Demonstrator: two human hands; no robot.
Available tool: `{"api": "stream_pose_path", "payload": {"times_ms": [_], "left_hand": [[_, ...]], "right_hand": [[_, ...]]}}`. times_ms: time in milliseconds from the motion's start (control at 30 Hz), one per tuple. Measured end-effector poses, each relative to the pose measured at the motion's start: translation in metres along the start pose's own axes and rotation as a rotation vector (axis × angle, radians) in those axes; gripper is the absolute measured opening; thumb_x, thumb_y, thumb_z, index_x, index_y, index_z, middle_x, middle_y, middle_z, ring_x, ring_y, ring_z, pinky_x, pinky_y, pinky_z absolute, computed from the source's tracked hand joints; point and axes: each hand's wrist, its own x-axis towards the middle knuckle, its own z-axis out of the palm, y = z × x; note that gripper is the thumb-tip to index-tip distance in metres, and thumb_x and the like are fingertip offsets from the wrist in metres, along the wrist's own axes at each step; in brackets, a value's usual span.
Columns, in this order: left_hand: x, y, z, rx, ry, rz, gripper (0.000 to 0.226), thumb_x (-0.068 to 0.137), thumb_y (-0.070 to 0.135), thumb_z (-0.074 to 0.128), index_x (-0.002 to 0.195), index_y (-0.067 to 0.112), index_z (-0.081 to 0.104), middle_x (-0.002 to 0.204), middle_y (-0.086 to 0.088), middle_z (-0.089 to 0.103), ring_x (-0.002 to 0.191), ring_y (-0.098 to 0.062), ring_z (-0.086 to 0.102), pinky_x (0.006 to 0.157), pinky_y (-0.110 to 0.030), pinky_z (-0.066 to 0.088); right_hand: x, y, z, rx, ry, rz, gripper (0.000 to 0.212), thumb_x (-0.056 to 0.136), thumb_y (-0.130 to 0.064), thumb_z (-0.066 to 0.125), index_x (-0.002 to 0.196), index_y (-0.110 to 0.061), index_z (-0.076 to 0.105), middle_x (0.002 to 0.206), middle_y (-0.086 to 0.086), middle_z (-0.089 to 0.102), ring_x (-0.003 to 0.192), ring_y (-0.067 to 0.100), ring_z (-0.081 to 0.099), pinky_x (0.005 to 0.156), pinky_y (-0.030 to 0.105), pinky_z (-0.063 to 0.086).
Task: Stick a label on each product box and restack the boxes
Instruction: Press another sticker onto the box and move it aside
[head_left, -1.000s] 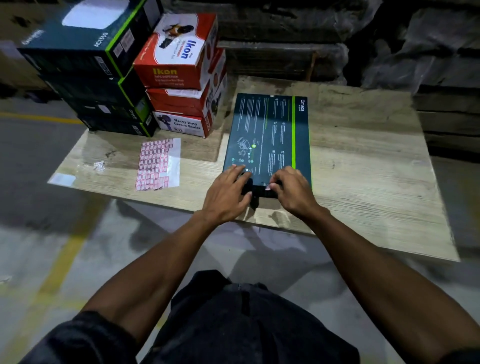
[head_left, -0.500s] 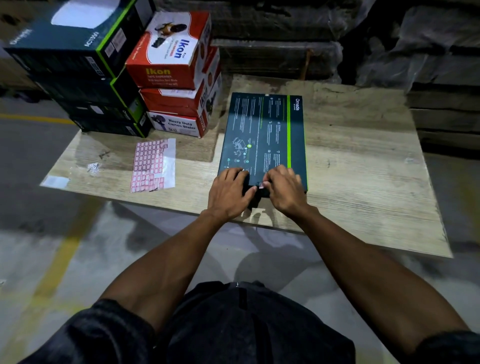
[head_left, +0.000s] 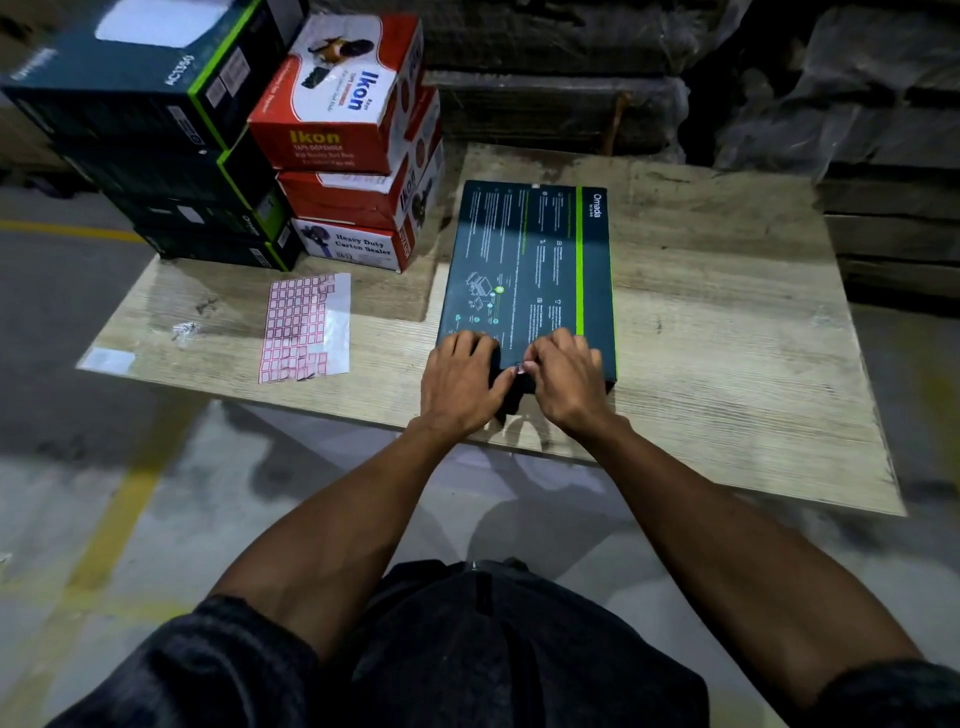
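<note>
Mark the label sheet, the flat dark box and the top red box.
label sheet (head_left: 298, 325): head view, red-label grid.
flat dark box (head_left: 524, 249): head view, printed top face.
top red box (head_left: 343, 83): head view, lid.

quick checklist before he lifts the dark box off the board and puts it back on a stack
1. Label pressed down flat: cannot tell. A small pale label shows between the fingertips at the near edge of the Omada box, mostly hidden.
2. Hands ready to lift: not ok. The left hand lies on the box, and the right hand pinches at the label.
3. Box fully on the wooden board: ok.
4. Dark box stack level enough to take another box: ok, its top looks flat.
5. Label sheet out of the lifting path: ok, it lies apart, to the left.
</note>
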Motion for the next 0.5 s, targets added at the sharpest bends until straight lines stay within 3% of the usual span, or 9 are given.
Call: {"api": "stream_pose_path", "payload": {"times_ms": [500], "left_hand": [[-0.0004, 0.0028, 0.0012, 0.038, 0.013, -0.01, 0.038, 0.092, 0.049, 0.051, 0.116, 0.019, 0.053, 0.115, -0.004, 0.051, 0.108, -0.022, 0.044, 0.091, -0.034, 0.035]], "right_hand": [[0.0029, 0.0003, 0.0047, -0.04, 0.007, 0.015, 0.016, 0.1, -0.03, 0.048, 0.106, -0.022, 0.059, 0.112, 0.002, 0.05, 0.108, 0.024, 0.043, 0.088, 0.037, 0.03]]}}
